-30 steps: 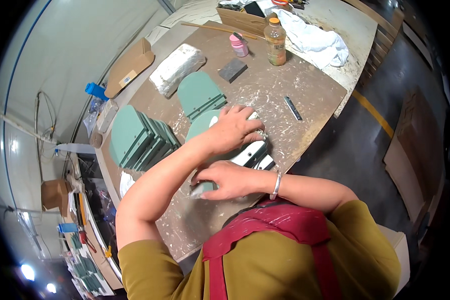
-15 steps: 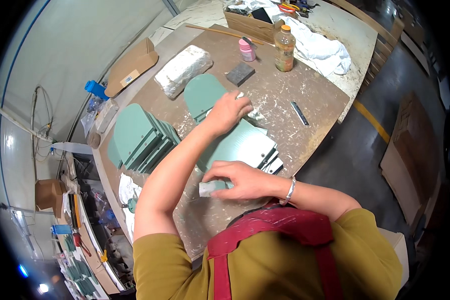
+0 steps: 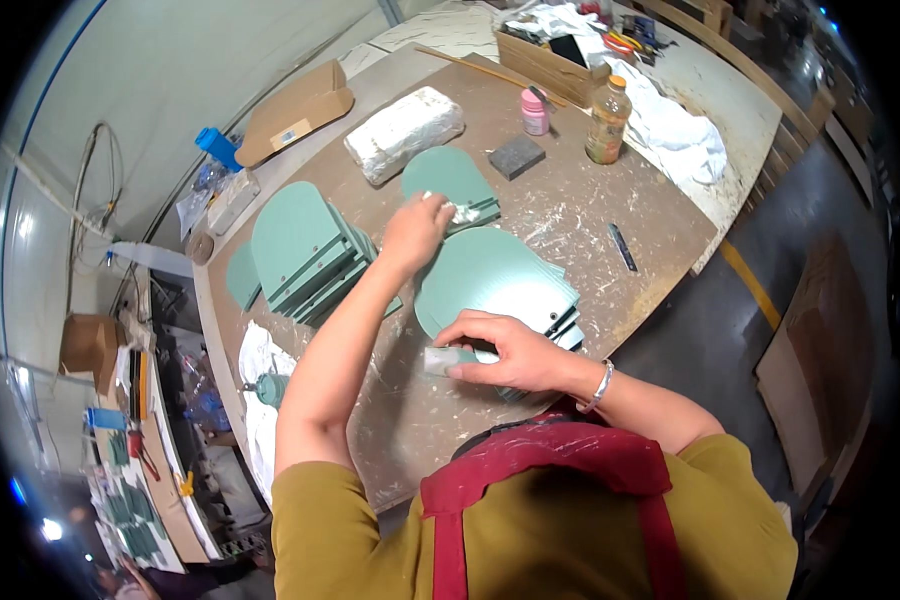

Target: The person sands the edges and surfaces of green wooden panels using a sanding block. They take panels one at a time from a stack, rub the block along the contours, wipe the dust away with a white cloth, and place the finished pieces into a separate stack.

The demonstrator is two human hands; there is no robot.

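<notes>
My left hand (image 3: 416, 236) is closed around a crumpled white wad, apparently cloth (image 3: 464, 213). It hovers between two piles of green round-ended panels, at the near edge of the far pile (image 3: 448, 176). My right hand (image 3: 518, 354) pinches a small pale grey block (image 3: 448, 360) between thumb and fingers, at the near left edge of the middle pile of panels (image 3: 485, 270). Light glares off that pile's top panel, which has a dark hole near its right corner. A taller stack of the same green panels (image 3: 295, 235) stands to the left.
Across the brown worktable (image 3: 570, 210) lie a white wrapped bundle (image 3: 405, 133), a dark grey block (image 3: 517, 157), a pink bottle (image 3: 535, 112), a drink bottle (image 3: 607, 125) and a black strip (image 3: 622, 247). A green bottle-like item (image 3: 270, 389) rests on white cloth at left.
My left hand has moved left, off the top of the middle pile, uncovering its panel. My right hand stays by that pile with the pale block. The whole view has shifted slightly.
</notes>
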